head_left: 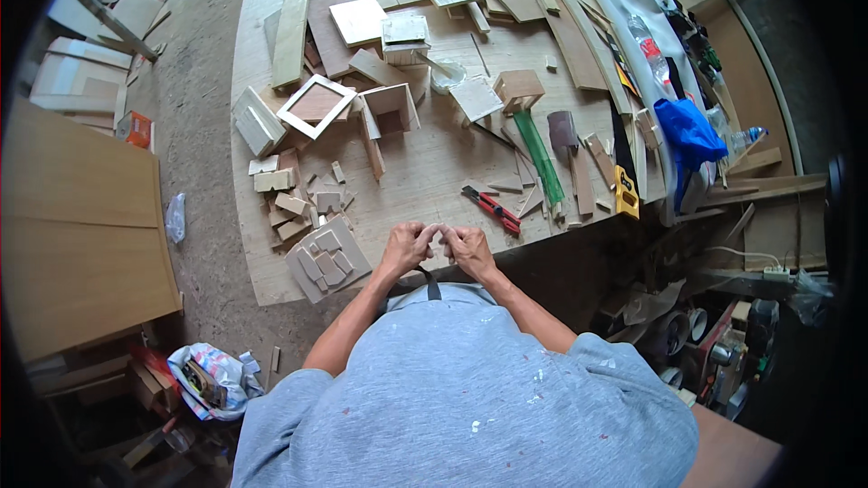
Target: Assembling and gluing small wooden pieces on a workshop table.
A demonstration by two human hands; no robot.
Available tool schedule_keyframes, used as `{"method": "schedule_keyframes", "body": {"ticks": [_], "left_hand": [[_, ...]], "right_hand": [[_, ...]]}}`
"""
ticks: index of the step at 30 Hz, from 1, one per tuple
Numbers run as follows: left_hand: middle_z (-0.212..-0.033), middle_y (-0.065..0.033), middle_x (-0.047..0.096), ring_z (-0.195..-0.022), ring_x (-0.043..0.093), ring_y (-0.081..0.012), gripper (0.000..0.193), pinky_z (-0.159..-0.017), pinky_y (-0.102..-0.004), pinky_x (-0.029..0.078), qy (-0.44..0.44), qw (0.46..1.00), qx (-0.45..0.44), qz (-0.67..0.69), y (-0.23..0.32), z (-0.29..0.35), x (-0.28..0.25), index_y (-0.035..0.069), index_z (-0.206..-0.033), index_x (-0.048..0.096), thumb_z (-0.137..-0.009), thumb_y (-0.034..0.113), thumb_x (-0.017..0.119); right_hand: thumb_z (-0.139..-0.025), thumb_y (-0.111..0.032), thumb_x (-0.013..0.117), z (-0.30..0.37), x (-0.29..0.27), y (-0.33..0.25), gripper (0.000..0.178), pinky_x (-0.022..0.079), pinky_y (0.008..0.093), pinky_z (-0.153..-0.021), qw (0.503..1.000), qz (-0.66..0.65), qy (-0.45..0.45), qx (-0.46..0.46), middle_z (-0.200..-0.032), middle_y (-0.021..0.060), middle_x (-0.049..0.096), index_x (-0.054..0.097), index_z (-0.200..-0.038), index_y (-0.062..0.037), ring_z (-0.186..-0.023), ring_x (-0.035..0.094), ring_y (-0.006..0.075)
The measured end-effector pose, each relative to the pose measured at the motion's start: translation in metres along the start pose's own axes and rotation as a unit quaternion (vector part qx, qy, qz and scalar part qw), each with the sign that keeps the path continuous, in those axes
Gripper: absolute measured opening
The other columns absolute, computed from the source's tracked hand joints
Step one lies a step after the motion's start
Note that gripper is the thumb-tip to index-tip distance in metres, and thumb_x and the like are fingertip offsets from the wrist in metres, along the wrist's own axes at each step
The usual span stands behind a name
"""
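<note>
At the near edge of the worktable [425, 190], my left hand [407, 246] and my right hand [469, 250] meet in front of my body. Both have curled fingers, with thumbs and fingertips pinched together. Anything between them is too small or hidden to name. Just beyond my right hand lies a red and black utility knife [493, 210]. Left of my left hand, small flat cut pieces [324, 262] rest on a grey-brown board [357, 253]. A dark strap [432, 287] hangs below my hands.
Wooden offcuts [291, 203] pile at the table's left. Farther back are a white square frame [316, 107], an open wooden box [391, 110] and several boards. A green strip [540, 158], a yellow-handled tool [626, 192] and a blue bag [689, 131] lie right. A wooden cabinet [90, 226] stands left.
</note>
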State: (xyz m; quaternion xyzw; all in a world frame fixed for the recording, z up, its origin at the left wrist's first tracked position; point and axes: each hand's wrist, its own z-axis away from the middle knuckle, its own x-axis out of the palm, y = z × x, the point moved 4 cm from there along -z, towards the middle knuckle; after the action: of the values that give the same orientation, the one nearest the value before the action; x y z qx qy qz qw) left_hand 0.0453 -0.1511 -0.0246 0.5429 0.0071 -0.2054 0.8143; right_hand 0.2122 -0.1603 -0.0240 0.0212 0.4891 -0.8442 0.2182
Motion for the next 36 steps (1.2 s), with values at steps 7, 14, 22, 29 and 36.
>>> {"method": "schedule_keyframes", "body": {"ticks": [7, 14, 22, 29, 36], "left_hand": [[-0.102, -0.0065, 0.068, -0.085, 0.066, -0.0115, 0.028, -0.067, -0.0243, 0.054, 0.007, 0.957, -0.036, 0.288, -0.006, -0.009, 0.058, -0.002, -0.115, 0.062, -0.094, 0.017, 0.062], [-0.102, -0.0102, 0.069, -0.085, 0.068, -0.0131, 0.028, -0.067, -0.0235, 0.056, 0.154, 0.906, -0.057, 0.390, 0.018, 0.000, 0.102, -0.003, -0.113, 0.063, -0.092, 0.015, 0.068], [-0.092, -0.0097, 0.072, -0.076, 0.069, -0.0123, 0.020, -0.065, -0.0221, 0.056, 0.229, 0.889, -0.060, 0.393, 0.020, 0.006, 0.107, -0.004, -0.102, 0.067, -0.091, 0.012, 0.069], [-0.080, -0.0077, 0.071, -0.067, 0.067, -0.0101, 0.019, -0.053, -0.0227, 0.054, 0.201, 0.951, -0.042, 0.230, 0.025, -0.009, 0.087, -0.003, -0.096, 0.069, -0.090, 0.015, 0.069], [-0.062, -0.0091, 0.068, -0.051, 0.063, -0.0110, 0.027, -0.048, -0.0275, 0.050, 0.175, 0.984, 0.016, 0.035, 0.021, -0.009, 0.057, -0.003, -0.080, 0.071, -0.087, 0.022, 0.069]], "right_hand": [[-0.095, -0.008, 0.052, -0.014, -0.042, -0.003, 0.046, 0.050, 0.0297, -0.089, 0.981, -0.069, -0.075, -0.165, -0.100, 0.0143, 0.071, 0.044, -0.140, -0.0017, -0.097, 0.066, 0.0169], [-0.086, -0.004, 0.057, -0.021, -0.073, 0.021, 0.067, 0.045, 0.0305, -0.095, 0.957, -0.171, -0.207, -0.114, -0.119, 0.0151, 0.066, 0.030, -0.148, -0.0036, -0.108, 0.061, 0.0174], [-0.087, -0.011, 0.058, -0.010, -0.078, 0.022, 0.077, 0.038, 0.0251, -0.081, 0.923, -0.269, -0.273, -0.023, -0.126, 0.0072, 0.059, 0.018, -0.152, -0.0076, -0.107, 0.056, 0.0106], [-0.085, -0.009, 0.062, -0.020, -0.078, 0.005, 0.080, 0.042, 0.0360, -0.100, 0.945, -0.217, -0.220, -0.103, -0.125, 0.0123, 0.058, 0.018, -0.151, -0.0066, -0.111, 0.056, 0.0193], [-0.083, -0.009, 0.062, -0.009, -0.056, -0.023, 0.078, 0.038, 0.0414, -0.106, 0.962, 0.076, -0.109, -0.240, -0.118, 0.0168, 0.061, 0.022, -0.149, -0.0034, -0.118, 0.055, 0.0286]]}}
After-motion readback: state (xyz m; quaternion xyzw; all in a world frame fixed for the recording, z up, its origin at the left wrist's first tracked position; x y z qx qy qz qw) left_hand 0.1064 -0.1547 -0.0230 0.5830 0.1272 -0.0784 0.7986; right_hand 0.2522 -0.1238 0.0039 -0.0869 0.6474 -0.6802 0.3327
